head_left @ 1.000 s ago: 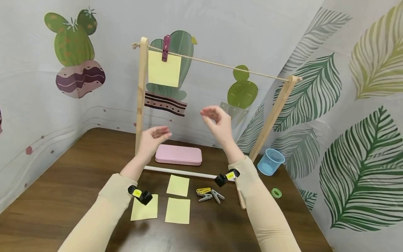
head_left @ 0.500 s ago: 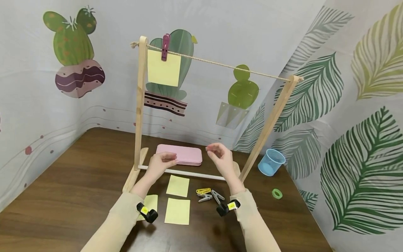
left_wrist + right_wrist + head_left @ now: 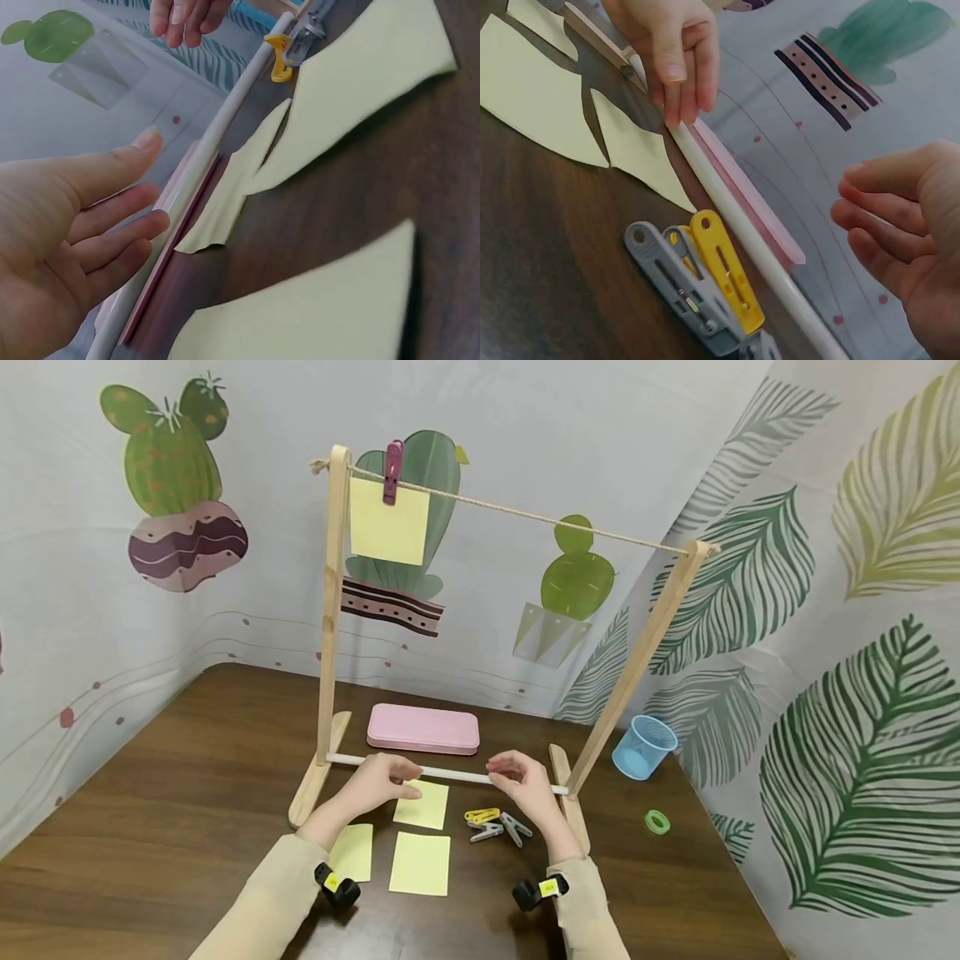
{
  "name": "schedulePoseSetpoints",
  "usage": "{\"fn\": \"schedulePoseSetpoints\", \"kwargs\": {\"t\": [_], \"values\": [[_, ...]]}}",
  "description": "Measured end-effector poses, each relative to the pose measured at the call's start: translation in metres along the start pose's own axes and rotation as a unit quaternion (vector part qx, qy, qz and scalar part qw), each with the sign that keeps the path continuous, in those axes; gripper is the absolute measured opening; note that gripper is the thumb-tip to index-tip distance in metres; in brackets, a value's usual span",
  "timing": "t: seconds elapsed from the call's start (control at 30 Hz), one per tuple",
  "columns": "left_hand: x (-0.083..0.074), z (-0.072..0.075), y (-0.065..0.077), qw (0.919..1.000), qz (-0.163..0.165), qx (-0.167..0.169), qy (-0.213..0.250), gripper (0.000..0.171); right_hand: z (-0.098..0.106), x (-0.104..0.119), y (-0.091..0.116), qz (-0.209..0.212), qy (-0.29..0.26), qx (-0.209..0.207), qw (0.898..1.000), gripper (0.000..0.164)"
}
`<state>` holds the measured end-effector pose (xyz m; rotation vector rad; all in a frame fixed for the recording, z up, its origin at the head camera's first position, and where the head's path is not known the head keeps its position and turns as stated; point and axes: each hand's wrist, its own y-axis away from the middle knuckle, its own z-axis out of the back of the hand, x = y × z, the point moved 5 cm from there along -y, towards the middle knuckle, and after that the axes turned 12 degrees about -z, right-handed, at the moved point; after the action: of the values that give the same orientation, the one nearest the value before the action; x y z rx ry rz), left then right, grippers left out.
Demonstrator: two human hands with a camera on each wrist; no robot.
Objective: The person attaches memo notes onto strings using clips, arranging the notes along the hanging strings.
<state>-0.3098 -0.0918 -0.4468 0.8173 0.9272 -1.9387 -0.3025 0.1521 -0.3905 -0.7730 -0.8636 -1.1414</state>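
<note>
My left hand hovers over the upper yellow paper square, fingers relaxed and nothing in its grasp. In the left wrist view, thumb and fingers of that hand stand apart. My right hand is above the grey and yellow clothespins, near the white crossbar; its loosely bent fingers hold nothing. Two more paper squares lie in front: one at the middle, one at the left partly covered by my left arm. A purple clothespin clamps a yellow paper on the rope.
A wooden frame carries the rope between two posts. Behind the crossbar lies a pink case. At the right stand a blue mesh cup and a green tape ring. A patterned cloth hangs behind the table.
Both hands have come down from in front of the rope frame to low over the table, close to the crossbar. The hanging paper and the clothespins have stayed where they were.
</note>
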Motion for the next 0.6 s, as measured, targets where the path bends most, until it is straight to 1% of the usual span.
{"fn": "schedulePoseSetpoints", "kwargs": {"t": [0.13,0.27,0.5,0.57,0.6], "values": [[0.0,-0.003,0.001,0.9995,0.006,0.018,-0.027,0.039,-0.002,-0.009,0.002,-0.01,0.011,0.021,1.0,0.023],[0.0,-0.005,0.0,0.9978,0.001,0.041,-0.052,0.041,-0.005,-0.012,0.005,-0.003,0.027,0.05,0.998,0.026],[0.003,-0.005,0.002,0.9963,-0.003,0.061,-0.06,0.046,-0.013,-0.015,0.009,0.001,0.069,0.106,0.992,0.032],[0.003,-0.007,0.003,0.9952,-0.012,0.072,-0.066,0.048,-0.015,-0.016,0.01,0.001,0.086,0.12,0.989,0.034],[0.003,-0.008,0.003,0.9941,-0.019,0.078,-0.072,0.05,-0.017,-0.02,0.009,0.002,0.093,0.125,0.988,0.035]]}}
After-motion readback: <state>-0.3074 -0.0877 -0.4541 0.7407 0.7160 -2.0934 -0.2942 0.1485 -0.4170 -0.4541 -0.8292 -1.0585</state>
